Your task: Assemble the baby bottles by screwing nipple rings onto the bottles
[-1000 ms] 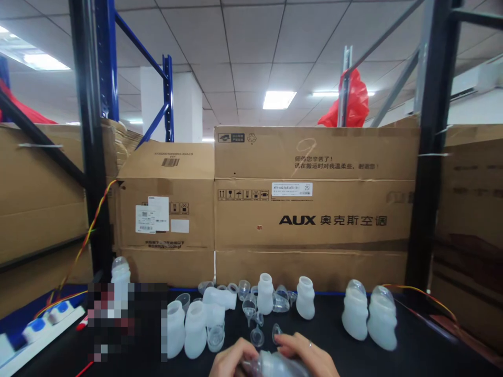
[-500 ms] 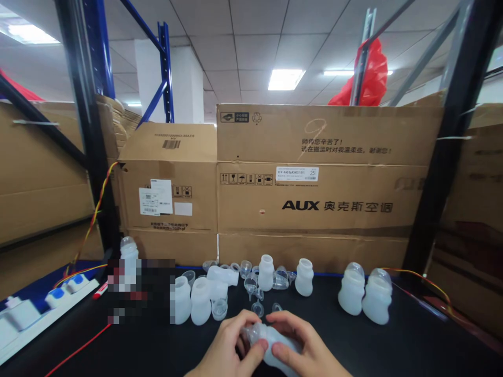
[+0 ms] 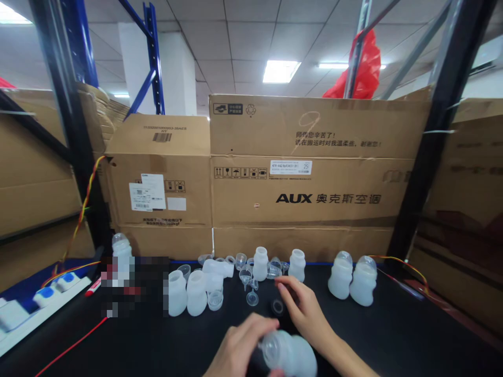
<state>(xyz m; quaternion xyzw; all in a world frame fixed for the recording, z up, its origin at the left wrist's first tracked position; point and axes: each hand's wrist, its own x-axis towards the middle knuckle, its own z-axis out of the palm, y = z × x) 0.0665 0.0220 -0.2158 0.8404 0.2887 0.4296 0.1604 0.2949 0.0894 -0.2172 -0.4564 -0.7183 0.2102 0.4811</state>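
Observation:
My left hand (image 3: 243, 343) is wrapped round a frosted baby bottle (image 3: 301, 356). It lies tilted, with its clear domed top towards the left-hand fingers. My right hand (image 3: 301, 301) reaches over the table beyond the bottle, fingers stretched out and holding nothing that shows. Just left of its fingers lies a small clear ring-shaped part (image 3: 277, 306). Beyond that hand stands an uncapped bottle (image 3: 297, 265), with another open bottle (image 3: 260, 264) to its left. Small clear parts, such as a round cap (image 3: 252, 298), lie scattered nearby.
Two capped bottles (image 3: 340, 276) stand on the right. Open bottles (image 3: 197, 294) group at the left, near a blurred patch. A power strip (image 3: 47, 303) and a red cable (image 3: 73, 346) lie far left. Cardboard boxes (image 3: 251, 209) wall off the back of the black table (image 3: 157, 345).
My right hand has let go of the bottle and moved forward, its fingers straightening. My left hand keeps the bottle, now lower and slightly right. The camera view has shifted a little.

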